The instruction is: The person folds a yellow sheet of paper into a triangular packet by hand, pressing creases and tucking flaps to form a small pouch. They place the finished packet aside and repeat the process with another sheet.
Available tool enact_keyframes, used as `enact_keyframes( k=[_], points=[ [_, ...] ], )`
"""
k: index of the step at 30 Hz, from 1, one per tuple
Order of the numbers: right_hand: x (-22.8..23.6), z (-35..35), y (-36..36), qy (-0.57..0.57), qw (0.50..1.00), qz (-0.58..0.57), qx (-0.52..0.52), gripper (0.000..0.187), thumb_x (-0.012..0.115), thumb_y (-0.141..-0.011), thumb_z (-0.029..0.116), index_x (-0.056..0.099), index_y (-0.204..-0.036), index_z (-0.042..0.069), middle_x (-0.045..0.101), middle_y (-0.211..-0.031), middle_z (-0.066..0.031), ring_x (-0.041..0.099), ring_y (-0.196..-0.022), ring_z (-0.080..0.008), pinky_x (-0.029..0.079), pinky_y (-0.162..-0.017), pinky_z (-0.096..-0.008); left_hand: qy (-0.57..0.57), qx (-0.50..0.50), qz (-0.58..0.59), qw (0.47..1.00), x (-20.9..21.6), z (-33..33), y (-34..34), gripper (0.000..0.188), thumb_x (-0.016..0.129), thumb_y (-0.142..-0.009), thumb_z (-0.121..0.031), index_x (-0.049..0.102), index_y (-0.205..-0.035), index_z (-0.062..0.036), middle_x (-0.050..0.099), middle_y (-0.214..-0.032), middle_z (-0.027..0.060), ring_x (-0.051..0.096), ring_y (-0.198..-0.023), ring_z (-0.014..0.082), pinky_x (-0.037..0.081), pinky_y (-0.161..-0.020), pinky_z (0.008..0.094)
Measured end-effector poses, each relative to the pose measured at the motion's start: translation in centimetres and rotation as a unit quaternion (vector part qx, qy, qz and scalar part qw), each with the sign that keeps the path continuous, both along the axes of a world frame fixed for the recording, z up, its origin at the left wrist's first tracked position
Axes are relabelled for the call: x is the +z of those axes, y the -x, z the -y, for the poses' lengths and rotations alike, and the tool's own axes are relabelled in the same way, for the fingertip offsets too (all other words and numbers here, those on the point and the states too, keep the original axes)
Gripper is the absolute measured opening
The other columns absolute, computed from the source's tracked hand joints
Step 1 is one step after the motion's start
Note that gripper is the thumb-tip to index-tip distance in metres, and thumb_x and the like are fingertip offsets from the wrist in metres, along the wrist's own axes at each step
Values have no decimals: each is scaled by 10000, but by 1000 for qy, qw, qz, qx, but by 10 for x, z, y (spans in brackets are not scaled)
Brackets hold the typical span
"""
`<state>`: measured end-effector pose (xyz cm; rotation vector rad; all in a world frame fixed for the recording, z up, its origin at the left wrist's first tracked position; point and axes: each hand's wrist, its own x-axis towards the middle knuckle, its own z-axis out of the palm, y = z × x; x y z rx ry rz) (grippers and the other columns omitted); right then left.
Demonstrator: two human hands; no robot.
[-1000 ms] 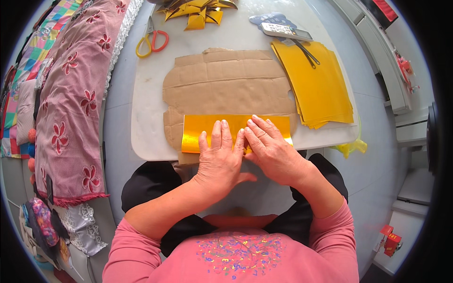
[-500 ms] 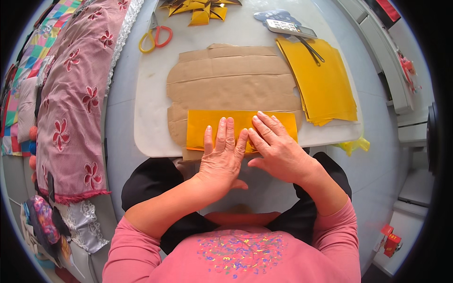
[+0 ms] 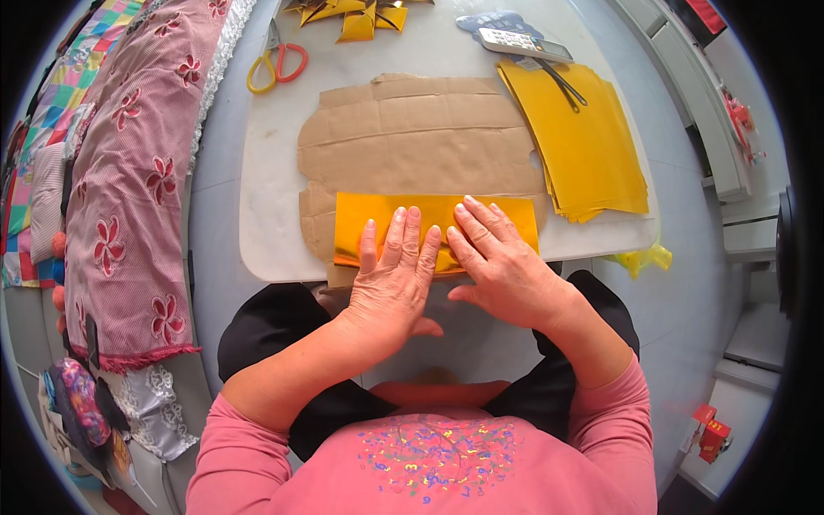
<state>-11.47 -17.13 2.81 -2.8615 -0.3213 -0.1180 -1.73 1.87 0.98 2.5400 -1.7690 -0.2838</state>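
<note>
A shiny gold paper sheet [image 3: 360, 215], a long strip folded along its near side, lies across the near part of a flattened brown cardboard [image 3: 421, 146]. My left hand [image 3: 390, 279] rests on the left half of the gold paper, fingers spread flat and thumb pointing inward. On the right half lies my right hand [image 3: 502, 257], its fingers stretched out and the thumb below the paper's near edge. Both hands press on the paper and hold nothing. The fingertips of the two hands almost meet near the middle.
Right of the cardboard lies a stack of gold sheets [image 3: 579, 146], with a white remote control [image 3: 519, 43] at its top. Scissors [image 3: 279, 67] with yellow and red handles lie far left, near folded gold paper pieces [image 3: 369, 19]. A pink cover [image 3: 129, 172] drapes at the left.
My two hands have slid slightly apart along the gold paper, the left one moving a little left. The paper still lies in place.
</note>
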Motion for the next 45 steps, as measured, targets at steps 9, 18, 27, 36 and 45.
enact_keyframes(
  k=[9, 18, 27, 36, 45],
  points=[
    [-2, 2, 1, 0, 1000, -6, 0, 742, 816, -750, 316, 535, -1312, -78, 450, -1439, -288, 356, -1417, -429, 306, -1163, -541, 37, -6, 18, 999, -12, -15, -8, 1396, 860, -517, -618, 175, -1546, 31, 120, -1614, 275, 85, -1520, 408, 33, -1171, 628],
    [-2, 2, 2, 1, 1000, -10, 2, 740, 817, -747, 282, 524, -1324, -77, 445, -1448, -284, 356, -1419, -429, 303, -1166, -538, 43, 7, 2, 999, -10, -33, -17, 1421, 870, -529, -597, 115, -1560, 24, 87, -1628, 263, 67, -1527, 401, 23, -1174, 622],
    [-1, 2, 1, 9, 1000, -6, 9, 712, 810, -765, 278, 531, -1309, -86, 465, -1420, -301, 374, -1405, -432, 312, -1158, -536, 39, 38, -9, 998, -7, -58, -29, 1436, 872, -529, -601, 96, -1557, 34, 75, -1625, 274, 57, -1528, 402, 21, -1175, 632],
    [-2, 3, 2, 9, 1000, -8, 10, 730, 825, -741, 242, 520, -1329, -65, 446, -1450, -272, 356, -1417, -429, 307, -1165, -532, -51, 111, -1, 992, 11, -69, -45, 1526, 873, -471, -637, 58, -1549, 71, 45, -1625, 283, 18, -1531, 396, 14, -1181, 630],
    [0, 2, 2, 33, 999, -4, 14, 713, 808, -768, 276, 528, -1316, -84, 468, -1420, -294, 373, -1405, -430, 319, -1154, -530, 36, 57, -4, 998, 34, -36, -44, 1498, 810, -502, -712, 93, -1533, 107, 46, -1617, 304, -1, -1528, 407, -8, -1204, 573]
  ],
)
